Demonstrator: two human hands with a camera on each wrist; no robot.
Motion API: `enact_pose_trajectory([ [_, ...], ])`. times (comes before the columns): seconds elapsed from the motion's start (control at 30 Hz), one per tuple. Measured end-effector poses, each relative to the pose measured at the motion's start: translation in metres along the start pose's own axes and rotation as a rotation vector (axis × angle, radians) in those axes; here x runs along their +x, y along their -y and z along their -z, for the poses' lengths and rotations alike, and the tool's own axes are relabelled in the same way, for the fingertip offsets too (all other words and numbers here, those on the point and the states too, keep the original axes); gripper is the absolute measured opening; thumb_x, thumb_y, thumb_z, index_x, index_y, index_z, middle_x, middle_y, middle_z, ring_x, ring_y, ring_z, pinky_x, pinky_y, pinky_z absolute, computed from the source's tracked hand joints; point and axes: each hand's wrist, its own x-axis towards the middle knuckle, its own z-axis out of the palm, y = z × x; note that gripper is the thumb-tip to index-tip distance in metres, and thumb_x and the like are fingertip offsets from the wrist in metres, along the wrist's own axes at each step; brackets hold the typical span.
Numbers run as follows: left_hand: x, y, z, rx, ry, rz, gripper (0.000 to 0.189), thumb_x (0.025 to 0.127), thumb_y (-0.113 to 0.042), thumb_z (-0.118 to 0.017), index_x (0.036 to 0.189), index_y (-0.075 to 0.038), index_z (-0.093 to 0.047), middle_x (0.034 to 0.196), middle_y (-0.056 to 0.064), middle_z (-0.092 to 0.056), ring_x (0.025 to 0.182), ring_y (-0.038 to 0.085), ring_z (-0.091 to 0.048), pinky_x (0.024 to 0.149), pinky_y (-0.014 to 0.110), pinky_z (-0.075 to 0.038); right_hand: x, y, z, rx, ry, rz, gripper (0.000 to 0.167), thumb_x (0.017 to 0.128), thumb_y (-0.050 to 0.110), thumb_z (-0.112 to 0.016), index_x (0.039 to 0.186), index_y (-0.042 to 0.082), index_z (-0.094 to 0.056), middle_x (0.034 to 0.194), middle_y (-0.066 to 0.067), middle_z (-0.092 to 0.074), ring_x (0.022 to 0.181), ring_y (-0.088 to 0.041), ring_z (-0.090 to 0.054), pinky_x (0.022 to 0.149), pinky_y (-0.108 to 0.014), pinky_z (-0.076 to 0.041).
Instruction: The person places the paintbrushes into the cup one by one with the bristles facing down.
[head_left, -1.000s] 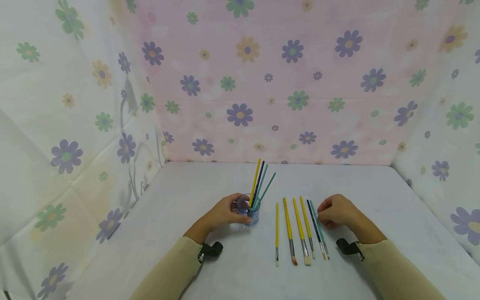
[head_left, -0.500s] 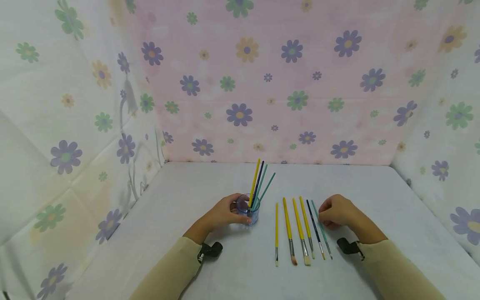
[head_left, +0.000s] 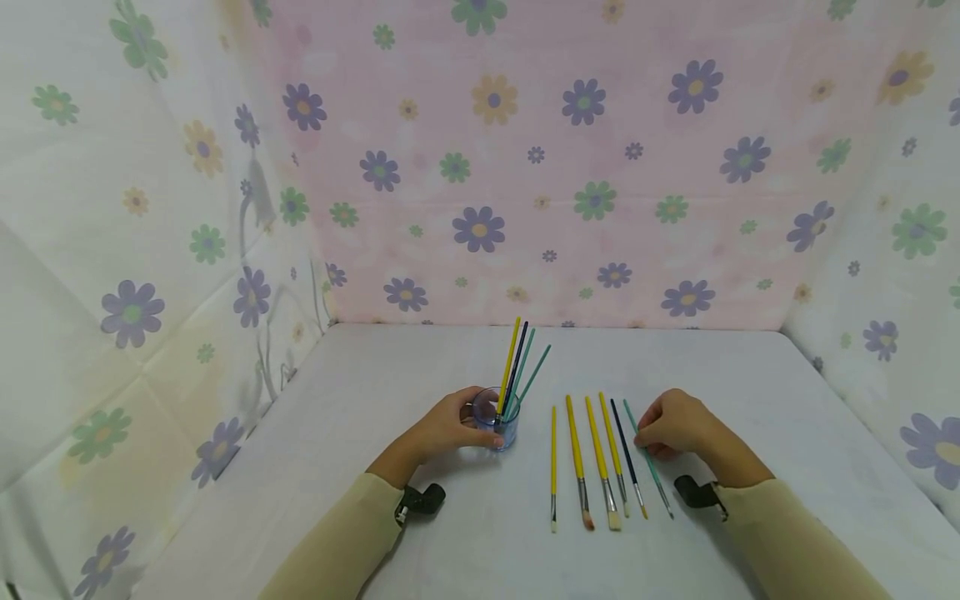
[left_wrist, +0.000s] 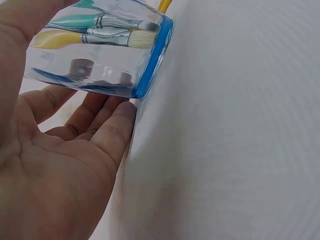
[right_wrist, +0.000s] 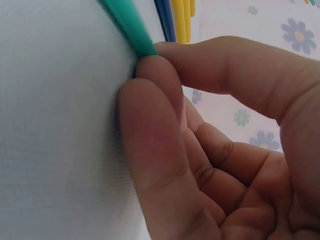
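My left hand [head_left: 452, 425] holds a clear glass cup [head_left: 507, 436] on the table, thumb on the near side. Upright in it lean a yellow, a dark and two green paintbrushes; the left wrist view shows their bristles [left_wrist: 142, 39] pointing down, near the cup's blue-tinted base [left_wrist: 156, 57]. My right hand [head_left: 675, 423] pinches a green paintbrush [head_left: 658, 479] between thumb and fingertips, at the right end of a row. In the right wrist view the green handle [right_wrist: 131, 26] runs into the fingertips. Beside it lies a dark blue paintbrush [head_left: 625, 439].
Several yellow paintbrushes [head_left: 576, 442] lie side by side between the hands, bristles toward me. The white tabletop [head_left: 420, 358] ends at a flowered cloth backdrop [head_left: 540, 208], with cloth on both sides. Cables [head_left: 262, 358] hang at the left.
The green paintbrush's bristle end has swung right, apart from the dark blue one, which has shifted slightly left. My right fingers have closed on the green handle. The left hand and cup stay put.
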Motion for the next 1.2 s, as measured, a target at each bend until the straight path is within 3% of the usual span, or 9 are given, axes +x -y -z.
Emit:
enact_pose_trajectory([
  [0.63,0.003,0.006,0.002,-0.011,0.022,-0.037,0.076,0.076,-0.030,-0.094,0.142,-0.020,-0.056,0.130,0.004,-0.062,0.117,0.021,-0.062,0.102,0.032,-0.053,-0.003,-0.004,0.005,0.081,0.004,0.050,0.021,0.085,0.015,-0.078,0.097,0.000,-0.072,0.080,-0.009,-0.071,0.068,-0.019,-0.067,0.062,-0.032,-0.060],
  [0.83,0.003,0.006,0.005,-0.025,0.050,-0.052,0.076,0.078,-0.028,-0.092,0.144,-0.021,-0.055,0.133,0.005,-0.062,0.122,0.022,-0.062,0.110,0.038,-0.050,-0.003,-0.005,0.009,0.095,-0.004,0.068,0.022,0.084,0.015,-0.077,0.099,-0.001,-0.073,0.082,-0.008,-0.071,0.069,-0.019,-0.068,0.063,-0.033,-0.060],
  [1.03,0.007,0.010,0.008,-0.028,0.106,-0.099,0.070,0.088,-0.026,-0.083,0.151,-0.029,-0.051,0.146,-0.005,-0.060,0.140,0.019,-0.054,0.122,0.047,-0.037,-0.005,-0.004,0.013,0.141,-0.014,0.092,0.026,0.085,0.013,-0.076,0.104,-0.004,-0.072,0.086,-0.010,-0.072,0.071,-0.019,-0.069,0.065,-0.034,-0.062],
  [1.2,0.006,0.011,0.008,-0.037,0.122,-0.119,0.066,0.090,-0.023,-0.080,0.150,-0.026,-0.052,0.147,-0.006,-0.060,0.141,0.018,-0.052,0.123,0.048,-0.035,-0.006,-0.003,0.019,0.170,-0.026,0.099,0.031,0.089,0.015,-0.073,0.112,-0.006,-0.070,0.091,-0.012,-0.071,0.075,-0.019,-0.069,0.068,-0.035,-0.063],
])
